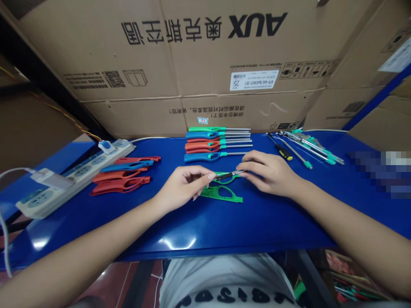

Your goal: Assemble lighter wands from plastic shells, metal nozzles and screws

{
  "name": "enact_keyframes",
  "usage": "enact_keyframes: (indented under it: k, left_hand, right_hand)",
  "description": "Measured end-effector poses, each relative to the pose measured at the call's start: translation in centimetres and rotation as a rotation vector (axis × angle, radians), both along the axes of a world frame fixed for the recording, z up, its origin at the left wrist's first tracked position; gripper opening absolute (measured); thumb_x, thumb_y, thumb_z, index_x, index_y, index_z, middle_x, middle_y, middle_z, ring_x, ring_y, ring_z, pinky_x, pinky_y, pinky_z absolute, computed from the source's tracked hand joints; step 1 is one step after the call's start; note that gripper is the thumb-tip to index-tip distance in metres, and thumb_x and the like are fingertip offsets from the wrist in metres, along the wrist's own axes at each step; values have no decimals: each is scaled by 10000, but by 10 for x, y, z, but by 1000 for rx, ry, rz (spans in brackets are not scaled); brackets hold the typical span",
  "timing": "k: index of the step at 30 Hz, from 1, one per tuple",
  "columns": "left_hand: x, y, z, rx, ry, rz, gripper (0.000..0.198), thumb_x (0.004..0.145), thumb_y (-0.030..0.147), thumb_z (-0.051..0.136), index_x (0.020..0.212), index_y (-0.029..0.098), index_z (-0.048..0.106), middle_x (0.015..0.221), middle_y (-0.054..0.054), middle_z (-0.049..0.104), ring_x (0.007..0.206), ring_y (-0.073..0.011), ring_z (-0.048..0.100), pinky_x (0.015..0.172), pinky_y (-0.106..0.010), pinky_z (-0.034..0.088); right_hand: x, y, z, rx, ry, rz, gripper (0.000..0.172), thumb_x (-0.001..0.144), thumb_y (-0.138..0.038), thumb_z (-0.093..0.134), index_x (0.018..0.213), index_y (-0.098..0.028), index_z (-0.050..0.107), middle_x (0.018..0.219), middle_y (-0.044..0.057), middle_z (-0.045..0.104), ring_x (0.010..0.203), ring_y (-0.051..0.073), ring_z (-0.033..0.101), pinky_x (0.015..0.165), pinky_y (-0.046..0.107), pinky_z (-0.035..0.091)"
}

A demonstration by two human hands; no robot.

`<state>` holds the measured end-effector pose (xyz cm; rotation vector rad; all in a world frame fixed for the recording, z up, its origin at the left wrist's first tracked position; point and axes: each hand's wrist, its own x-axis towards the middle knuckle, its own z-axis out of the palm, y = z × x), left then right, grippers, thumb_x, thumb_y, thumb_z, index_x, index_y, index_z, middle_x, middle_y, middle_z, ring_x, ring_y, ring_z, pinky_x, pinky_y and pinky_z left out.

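Observation:
My left hand (pixel 183 184) and my right hand (pixel 268 171) meet over the middle of the blue table (pixel 224 222). Both pinch the ends of a thin metal rod (pixel 228 174), the left at its left end and the right at its right end. Just under the rod lie two green plastic handle halves (pixel 223 193), one partly hidden by my fingers. Behind my hands is a row of finished long-nosed lighters (pixel 215 143) in green, blue and red.
Several red and blue handle halves (pixel 123 175) lie at the left beside a white power strip (pixel 73 175). Loose metal tubes with green tips and a screwdriver (pixel 302 147) lie at the back right. Large cardboard boxes (pixel 199 64) wall off the table's far edge.

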<state>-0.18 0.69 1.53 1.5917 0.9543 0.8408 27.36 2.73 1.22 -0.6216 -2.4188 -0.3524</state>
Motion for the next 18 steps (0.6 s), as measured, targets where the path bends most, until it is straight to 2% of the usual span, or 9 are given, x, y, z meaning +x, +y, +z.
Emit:
enact_keyframes:
  k: [5, 9, 14, 18]
  left_hand:
    - [1, -1, 1, 7, -6, 26, 291, 827, 427, 745, 821, 136, 746, 647, -3, 661, 449, -62, 502, 417, -175, 406]
    - [2, -1, 1, -23, -15, 24, 286, 821, 416, 751, 878, 137, 774, 732, -37, 731, 457, -62, 496, 411, -177, 416]
    - [3, -3, 2, -65, -37, 25, 270, 824, 397, 752, 905, 143, 793, 782, -56, 756, 467, -62, 478, 413, -180, 414]
    - [3, -5, 2, -70, -15, -4, 262, 836, 370, 745, 957, 145, 805, 680, -36, 721, 456, -65, 461, 417, -184, 394]
  right_hand:
    - [0, 0, -1, 5, -19, -6, 152, 973, -244, 558, 1071, -180, 656, 992, 96, 666, 785, 165, 635, 648, 264, 498]
    - [-1, -1, -1, 57, -34, -9, 153, 978, -247, 544, 1067, -192, 656, 977, 89, 672, 780, 161, 624, 640, 260, 484]
    - [-1, -3, -1, 137, -43, -28, 150, 969, -235, 557, 1069, -213, 667, 971, 84, 686, 804, 168, 629, 638, 266, 477]
    - [-3, -5, 1, 207, -34, -37, 142, 957, -211, 572, 1064, -212, 664, 943, 72, 705, 793, 166, 637, 623, 263, 471]
